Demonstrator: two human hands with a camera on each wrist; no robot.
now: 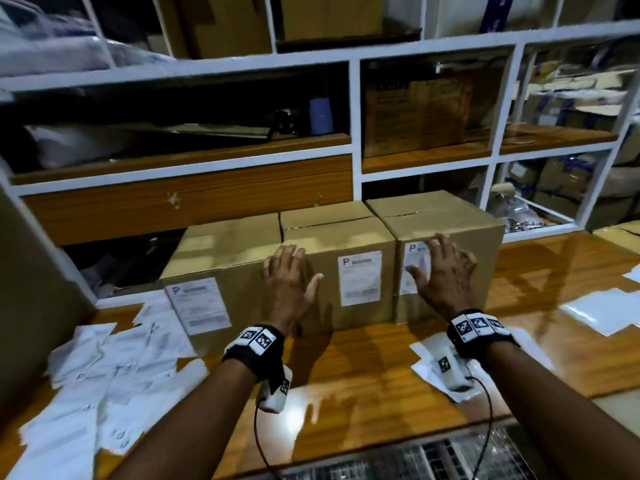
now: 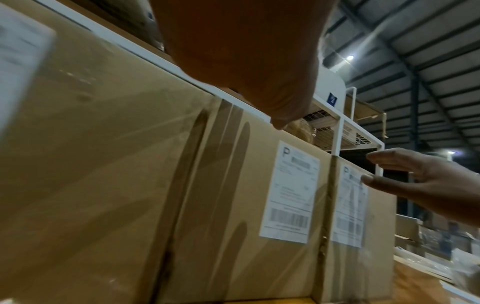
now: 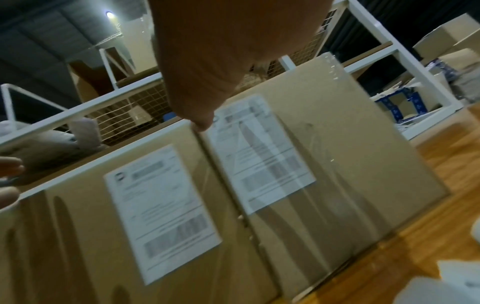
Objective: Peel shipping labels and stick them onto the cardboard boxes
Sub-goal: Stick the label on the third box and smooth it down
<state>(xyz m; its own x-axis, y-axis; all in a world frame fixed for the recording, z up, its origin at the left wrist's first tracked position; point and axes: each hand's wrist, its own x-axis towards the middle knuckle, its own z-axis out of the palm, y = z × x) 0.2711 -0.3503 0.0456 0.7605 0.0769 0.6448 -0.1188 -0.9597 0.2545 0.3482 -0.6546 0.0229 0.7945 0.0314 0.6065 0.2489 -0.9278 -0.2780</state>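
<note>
Three cardboard boxes (image 1: pixel 339 268) stand side by side on a wooden table (image 1: pixel 363 368), each front bearing a shipping label (image 1: pixel 360 278). Only the head view shows loose label sheets (image 1: pixel 114 368) at eight o'clock. The left hand (image 1: pixel 289 289) and right hand (image 1: pixel 443 275) hover with fingers spread, grasping nothing; the right box's label (image 1: pixel 414 268) lies at nine o'clock of the right hand.

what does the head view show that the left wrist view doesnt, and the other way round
Only the head view: the loose sheets scattered on the wooden table, all three boxes in a row, the whole left box label, and both wristbands.

Only the left wrist view: the roof beams with ceiling lights, and the barcode on the middle label.

Both: the middle label, the right label, the open left hand and the open right hand by the right label.
</note>
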